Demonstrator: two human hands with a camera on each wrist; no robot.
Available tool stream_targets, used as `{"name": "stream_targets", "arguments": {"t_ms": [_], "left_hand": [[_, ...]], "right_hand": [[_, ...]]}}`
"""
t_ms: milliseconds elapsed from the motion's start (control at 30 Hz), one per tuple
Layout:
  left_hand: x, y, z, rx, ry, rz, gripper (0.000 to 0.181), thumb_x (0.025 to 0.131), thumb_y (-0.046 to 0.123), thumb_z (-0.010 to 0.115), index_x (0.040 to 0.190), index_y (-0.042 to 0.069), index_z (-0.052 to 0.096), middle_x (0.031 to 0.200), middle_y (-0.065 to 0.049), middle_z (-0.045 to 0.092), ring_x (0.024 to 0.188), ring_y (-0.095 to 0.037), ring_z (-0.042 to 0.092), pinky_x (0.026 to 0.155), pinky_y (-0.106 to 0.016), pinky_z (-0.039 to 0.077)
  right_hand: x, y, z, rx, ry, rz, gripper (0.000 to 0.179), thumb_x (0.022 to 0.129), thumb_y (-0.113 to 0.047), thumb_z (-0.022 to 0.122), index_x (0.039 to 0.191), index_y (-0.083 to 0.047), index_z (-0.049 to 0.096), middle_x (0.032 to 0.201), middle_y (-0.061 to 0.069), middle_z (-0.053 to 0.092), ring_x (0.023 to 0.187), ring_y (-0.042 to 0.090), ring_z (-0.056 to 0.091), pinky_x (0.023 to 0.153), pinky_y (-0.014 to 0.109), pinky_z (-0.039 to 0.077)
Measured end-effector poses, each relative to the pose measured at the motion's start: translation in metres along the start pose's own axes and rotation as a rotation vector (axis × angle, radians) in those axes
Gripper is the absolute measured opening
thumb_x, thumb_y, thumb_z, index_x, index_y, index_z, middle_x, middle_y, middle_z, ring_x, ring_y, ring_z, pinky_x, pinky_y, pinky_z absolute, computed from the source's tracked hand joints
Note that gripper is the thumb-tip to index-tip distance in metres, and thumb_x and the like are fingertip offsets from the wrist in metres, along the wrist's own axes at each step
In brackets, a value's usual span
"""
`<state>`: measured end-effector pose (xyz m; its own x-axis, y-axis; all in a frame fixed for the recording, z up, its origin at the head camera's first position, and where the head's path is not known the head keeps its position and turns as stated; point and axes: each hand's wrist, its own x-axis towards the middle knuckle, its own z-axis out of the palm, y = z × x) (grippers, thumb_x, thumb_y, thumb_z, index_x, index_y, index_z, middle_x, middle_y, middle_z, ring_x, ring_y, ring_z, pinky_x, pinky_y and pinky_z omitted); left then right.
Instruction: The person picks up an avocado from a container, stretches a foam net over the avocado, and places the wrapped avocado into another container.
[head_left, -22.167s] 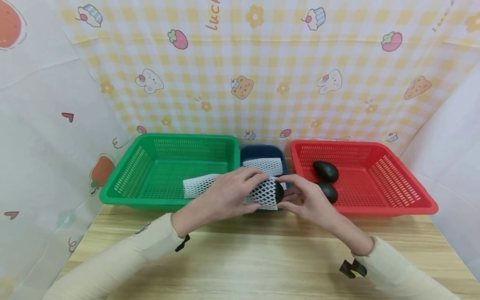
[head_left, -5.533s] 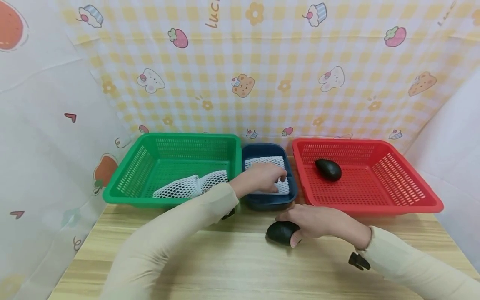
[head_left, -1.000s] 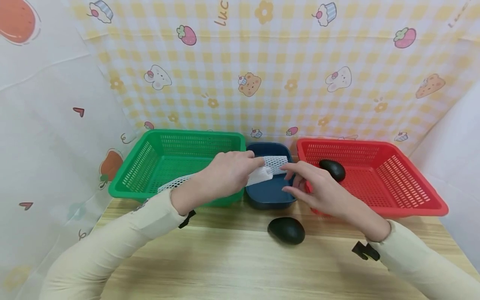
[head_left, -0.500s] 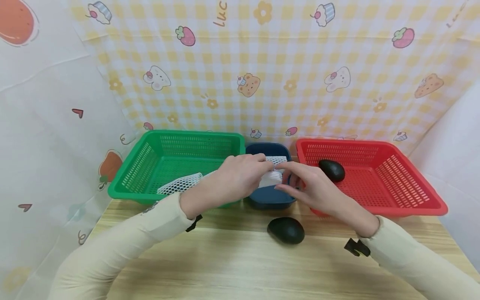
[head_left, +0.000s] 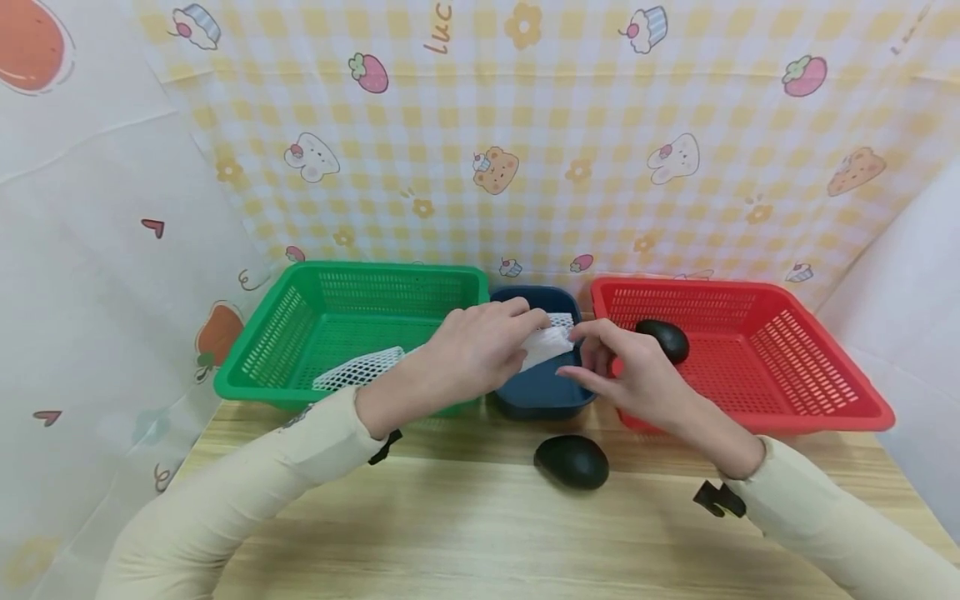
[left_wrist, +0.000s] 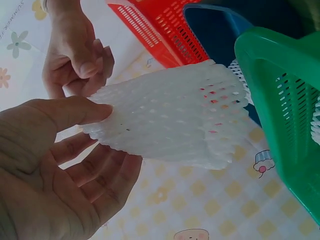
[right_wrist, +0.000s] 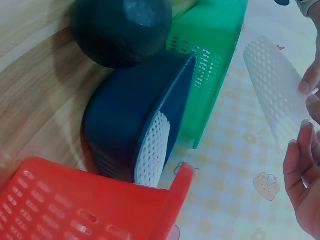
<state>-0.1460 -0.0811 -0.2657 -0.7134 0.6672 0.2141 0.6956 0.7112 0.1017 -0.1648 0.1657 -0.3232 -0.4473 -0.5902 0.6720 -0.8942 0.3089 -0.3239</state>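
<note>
My left hand [head_left: 480,343] pinches a white foam net sleeve [left_wrist: 165,115] between thumb and fingers, above the dark blue bin [head_left: 543,392]. My right hand [head_left: 637,375] is at the sleeve's far end, thumb and index finger apart; the index fingertip looks close to the sleeve, but I cannot tell if it touches. A dark avocado [head_left: 572,462] lies on the table in front of the bin. Another foam net sleeve [right_wrist: 154,152] lies inside the bin. A second avocado [head_left: 663,340] rests in the red basket [head_left: 787,417].
On the left stands a green basket [head_left: 255,383], holding a white foam net [head_left: 360,369] with dark showing through its mesh; my left forearm hides part of it. Both baskets stand close beside the bin. A patterned cloth [head_left: 420,167] hangs behind them.
Earlier both hands held a netted avocado; later my right hand gripped one on the table and let it go. My left hand has since lifted a sleeve and moved it right.
</note>
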Motion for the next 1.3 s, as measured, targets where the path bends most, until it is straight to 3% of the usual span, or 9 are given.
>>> {"name": "stream_targets", "arguments": {"t_ms": [200, 333, 500, 633, 700, 867, 1133, 1300], "left_hand": [[0.000, 0.003, 0.001, -0.044, 0.034, 0.034, 0.040, 0.094, 0.019, 0.074, 0.132, 0.015, 0.062, 0.110, -0.001, 0.062, 0.088, -0.015, 0.060, 0.065, -0.027, 0.054], [-0.001, 0.005, 0.002, -0.075, 0.027, 0.068, 0.046, 0.094, 0.025, 0.076, 0.135, 0.014, 0.060, 0.115, -0.003, 0.061, 0.090, -0.015, 0.059, 0.068, -0.027, 0.054], [-0.008, -0.002, 0.003, -0.041, -0.118, 0.044, 0.075, 0.087, 0.037, 0.082, 0.150, 0.018, 0.046, 0.133, -0.004, 0.056, 0.105, -0.018, 0.056, 0.076, -0.033, 0.055], [-0.015, -0.014, 0.006, -0.024, -0.208, 0.014, 0.089, 0.082, 0.028, 0.087, 0.156, 0.020, 0.038, 0.143, -0.006, 0.051, 0.117, -0.022, 0.053, 0.087, -0.039, 0.054], [-0.018, -0.019, 0.007, -0.038, -0.200, 0.007, 0.085, 0.084, 0.020, 0.086, 0.155, 0.019, 0.039, 0.142, -0.007, 0.052, 0.118, -0.023, 0.055, 0.087, -0.041, 0.055], [-0.023, -0.029, 0.009, -0.081, -0.109, 0.018, 0.066, 0.091, 0.012, 0.079, 0.149, 0.016, 0.048, 0.130, -0.007, 0.059, 0.109, -0.024, 0.061, 0.081, -0.040, 0.056], [-0.033, -0.038, 0.005, -0.098, -0.108, 0.015, 0.064, 0.092, 0.002, 0.074, 0.149, 0.016, 0.049, 0.129, -0.008, 0.060, 0.106, -0.025, 0.062, 0.077, -0.040, 0.057], [-0.034, -0.042, 0.009, -0.127, -0.061, 0.047, 0.052, 0.095, -0.001, 0.068, 0.142, 0.014, 0.056, 0.126, -0.008, 0.063, 0.102, -0.024, 0.063, 0.074, -0.038, 0.056]], "right_hand": [[-0.003, 0.004, 0.003, -0.015, -0.055, 0.003, 0.042, 0.094, -0.049, 0.067, 0.107, -0.009, 0.065, 0.073, -0.009, 0.056, 0.059, 0.004, 0.051, 0.056, 0.015, 0.043], [-0.004, 0.004, 0.004, -0.025, -0.084, 0.003, 0.042, 0.096, -0.049, 0.064, 0.104, -0.009, 0.072, 0.078, -0.007, 0.064, 0.060, 0.005, 0.053, 0.057, 0.014, 0.043], [-0.005, 0.003, 0.001, -0.084, -0.075, -0.029, 0.047, 0.099, -0.050, 0.058, 0.105, -0.006, 0.074, 0.089, 0.000, 0.072, 0.062, 0.007, 0.056, 0.058, 0.015, 0.046], [-0.006, 0.003, -0.001, -0.107, -0.058, -0.029, 0.044, 0.100, -0.049, 0.057, 0.097, -0.008, 0.072, 0.087, -0.001, 0.071, 0.061, 0.007, 0.054, 0.054, 0.014, 0.041], [-0.007, 0.003, -0.003, -0.096, -0.052, -0.015, 0.044, 0.100, -0.049, 0.058, 0.098, -0.007, 0.072, 0.088, 0.000, 0.071, 0.061, 0.007, 0.054, 0.054, 0.014, 0.041], [-0.009, 0.002, -0.005, -0.034, -0.029, 0.025, 0.044, 0.098, -0.047, 0.062, 0.105, -0.005, 0.072, 0.086, -0.001, 0.070, 0.061, 0.005, 0.054, 0.053, 0.015, 0.043], [-0.008, 0.000, -0.004, 0.001, 0.017, 0.026, 0.035, 0.095, -0.045, 0.067, 0.084, -0.012, 0.060, 0.070, -0.008, 0.058, 0.059, 0.007, 0.055, 0.050, 0.016, 0.040], [-0.010, -0.001, -0.003, 0.041, 0.004, 0.062, 0.035, 0.098, -0.044, 0.064, 0.100, -0.009, 0.065, 0.077, -0.005, 0.062, 0.060, 0.007, 0.054, 0.049, 0.021, 0.042]]}}
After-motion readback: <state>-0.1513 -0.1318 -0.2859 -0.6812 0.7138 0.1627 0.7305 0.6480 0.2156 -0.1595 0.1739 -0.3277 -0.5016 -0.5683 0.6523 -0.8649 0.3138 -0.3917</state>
